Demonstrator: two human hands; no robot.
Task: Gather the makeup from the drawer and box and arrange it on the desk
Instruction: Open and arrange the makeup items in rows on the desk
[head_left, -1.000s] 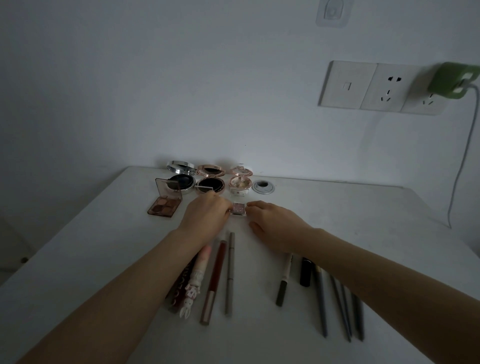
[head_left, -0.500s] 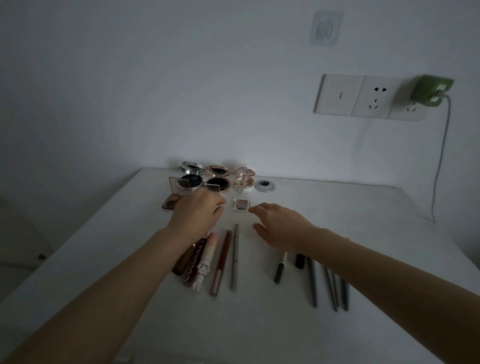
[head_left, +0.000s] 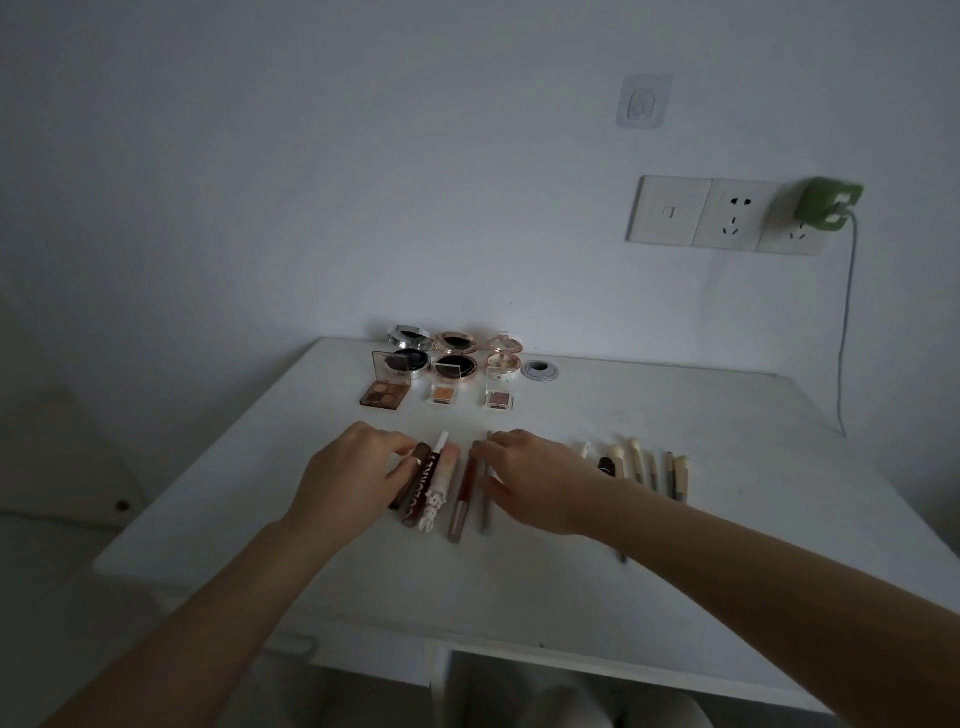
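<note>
Several tubes (head_left: 439, 480) lie side by side on the desk (head_left: 727, 415); left hand (head_left: 353, 480) and right hand (head_left: 535, 480) flank the row, likely nudging it tidy. Neither grip closes on anything, fingers (head_left: 506, 440) just touch outer ones.

Dim room: bare white wall (head_left: 311, 156) with socket panel (head_left: 722, 215) above white desk (head_left: 727, 415)
</note>
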